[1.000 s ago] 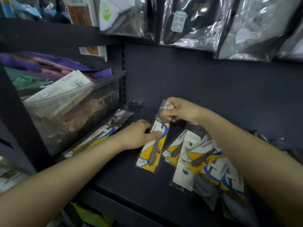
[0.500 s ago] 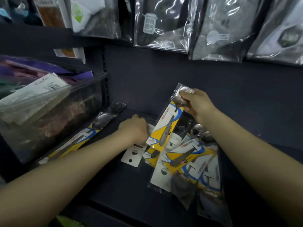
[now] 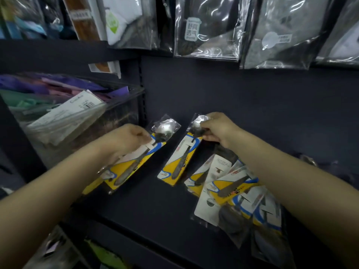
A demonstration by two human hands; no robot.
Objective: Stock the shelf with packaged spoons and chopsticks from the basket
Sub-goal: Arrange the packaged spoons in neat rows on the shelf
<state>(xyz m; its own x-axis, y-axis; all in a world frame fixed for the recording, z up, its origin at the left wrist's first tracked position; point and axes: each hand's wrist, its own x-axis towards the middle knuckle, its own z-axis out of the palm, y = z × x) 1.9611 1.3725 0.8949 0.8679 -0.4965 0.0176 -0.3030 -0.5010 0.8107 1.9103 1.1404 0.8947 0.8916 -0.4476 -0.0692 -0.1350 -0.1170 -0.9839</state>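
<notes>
Two packaged spoons with yellow, blue and white cards lie slanted on the dark shelf (image 3: 147, 206). My left hand (image 3: 126, 140) grips the left spoon pack (image 3: 136, 166) near its bowl end, on top of another pack by the shelf's left side. My right hand (image 3: 219, 131) pinches the bowl end of the middle spoon pack (image 3: 180, 162). A loose pile of spoon packs (image 3: 233, 193) lies under my right forearm. No basket or chopsticks are in view.
A clear plastic bin (image 3: 81, 129) holding purple, green and white packets stands on the left, against the upright post (image 3: 142, 105). Glossy bagged goods (image 3: 207, 30) hang along the top above the shelf's back wall.
My left hand has taken hold of a spoon pack and carried it left, onto the pack by the bin. My right hand still holds its pack, now lowered and separated from the pile.
</notes>
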